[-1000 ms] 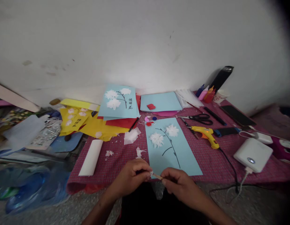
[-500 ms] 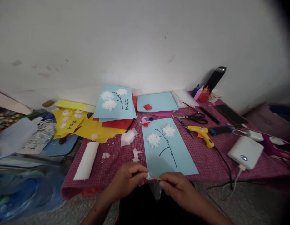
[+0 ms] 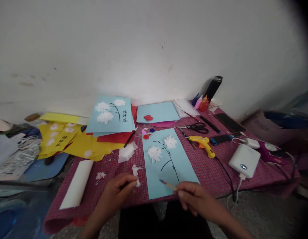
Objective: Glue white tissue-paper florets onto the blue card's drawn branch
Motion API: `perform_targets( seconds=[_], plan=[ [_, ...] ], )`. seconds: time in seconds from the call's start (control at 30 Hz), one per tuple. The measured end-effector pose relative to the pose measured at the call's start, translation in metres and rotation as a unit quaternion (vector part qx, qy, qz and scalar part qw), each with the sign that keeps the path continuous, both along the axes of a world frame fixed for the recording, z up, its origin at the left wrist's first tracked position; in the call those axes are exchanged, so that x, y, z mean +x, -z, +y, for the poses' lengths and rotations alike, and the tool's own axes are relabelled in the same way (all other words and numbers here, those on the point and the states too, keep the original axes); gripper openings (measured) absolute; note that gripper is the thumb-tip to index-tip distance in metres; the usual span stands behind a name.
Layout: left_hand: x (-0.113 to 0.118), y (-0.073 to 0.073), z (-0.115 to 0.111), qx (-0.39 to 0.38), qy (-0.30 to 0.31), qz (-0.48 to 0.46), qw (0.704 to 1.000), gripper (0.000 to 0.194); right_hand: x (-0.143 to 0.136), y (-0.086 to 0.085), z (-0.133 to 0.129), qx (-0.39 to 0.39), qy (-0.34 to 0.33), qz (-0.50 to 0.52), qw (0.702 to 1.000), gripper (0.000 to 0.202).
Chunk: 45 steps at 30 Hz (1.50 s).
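Between the thumb and fingers of my left hand (image 3: pixel 120 190) is a small scrap of white tissue paper (image 3: pixel 138 183). My right hand (image 3: pixel 193 196) grips a slim paintbrush (image 3: pixel 171 186) with a pale handle and a dark tip pointing left. The brush is over the lower part of a light blue sheet (image 3: pixel 154 189). On that sheet a dark branch is drawn, with a white paper flower (image 3: pixel 154 154) and a second white flower (image 3: pixel 170 142) near its top. Torn white tissue (image 3: pixel 137 170) lies just left of the sheet, above my left hand.
Scissors (image 3: pixel 196 127), a yellow glue gun (image 3: pixel 202 143) and a white power bank (image 3: pixel 245 161) with cables lie to the right. A finished blue flower picture (image 3: pixel 94 124), yellow sheets (image 3: pixel 79 146) and a white paper roll (image 3: pixel 78 184) sit to the left. A black flask (image 3: pixel 214 88) stands behind.
My hands have drawn apart; the brush tip has come away from the white scrap and now shows over the blue sheet. The camera view has shifted slightly right.
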<state>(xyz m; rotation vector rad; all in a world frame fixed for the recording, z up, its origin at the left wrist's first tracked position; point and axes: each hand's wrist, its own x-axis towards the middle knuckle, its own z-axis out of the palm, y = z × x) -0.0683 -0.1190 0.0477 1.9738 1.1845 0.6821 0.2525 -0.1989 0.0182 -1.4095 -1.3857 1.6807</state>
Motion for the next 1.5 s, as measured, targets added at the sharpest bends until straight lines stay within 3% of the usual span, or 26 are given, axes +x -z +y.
perform_targets(
  seconds=[0.07,0.13,0.2,0.27,0.4,0.57,0.73,0.9,1.0,1.07,1.2,1.27,1.4,1.5],
  plan=[
    [-0.013,0.008,0.012,0.092,-0.038,0.048,0.994,0.016,0.024,0.000,0.009,0.123,0.072,-0.147,0.979,0.038],
    [-0.022,0.018,0.023,0.158,-0.067,0.095,0.980,0.019,0.044,0.002,0.019,0.217,0.119,-0.294,0.923,0.033],
    [-0.027,0.029,0.029,0.210,-0.082,0.122,0.967,0.022,0.055,0.006,0.027,0.260,0.143,-0.400,0.867,0.031],
    [-0.029,0.038,0.031,0.232,-0.070,0.133,0.961,0.025,0.059,0.010,0.030,0.287,0.136,-0.450,0.834,0.028],
    [-0.031,0.044,0.023,0.257,-0.050,0.124,0.957,0.025,0.067,0.015,0.031,0.331,0.121,-0.465,0.812,0.025],
    [-0.031,0.029,0.016,0.257,-0.060,0.108,0.959,0.025,0.101,0.011,0.048,0.366,0.186,-0.495,0.766,0.024],
    [0.006,-0.012,0.036,0.270,-0.042,0.067,0.960,0.021,0.122,0.012,0.075,0.335,0.240,-0.568,0.713,0.024],
    [0.067,-0.040,0.086,0.242,0.060,0.070,0.966,0.019,0.123,0.022,0.086,0.302,0.261,-0.598,0.695,0.024],
    [0.085,-0.042,0.103,0.236,0.054,0.062,0.968,0.018,0.125,0.030,0.087,0.291,0.267,-0.604,0.692,0.025],
    [0.085,-0.041,0.103,0.228,0.038,0.061,0.971,0.017,0.127,0.036,0.087,0.285,0.271,-0.605,0.693,0.029],
    [0.059,-0.039,0.082,0.221,-0.005,0.073,0.973,0.018,0.128,0.047,0.085,0.282,0.271,-0.601,0.697,0.033],
    [0.038,-0.036,0.070,0.213,-0.036,0.079,0.973,0.020,0.127,0.044,0.083,0.284,0.267,-0.599,0.700,0.032],
    [-0.006,-0.019,0.052,0.188,-0.077,0.097,0.974,0.024,0.126,0.010,0.091,0.294,0.258,-0.590,0.706,0.035],
    [-0.030,0.000,0.046,0.179,-0.088,0.102,0.975,0.027,0.130,-0.027,0.129,0.257,0.271,-0.556,0.743,0.034]
  ],
)
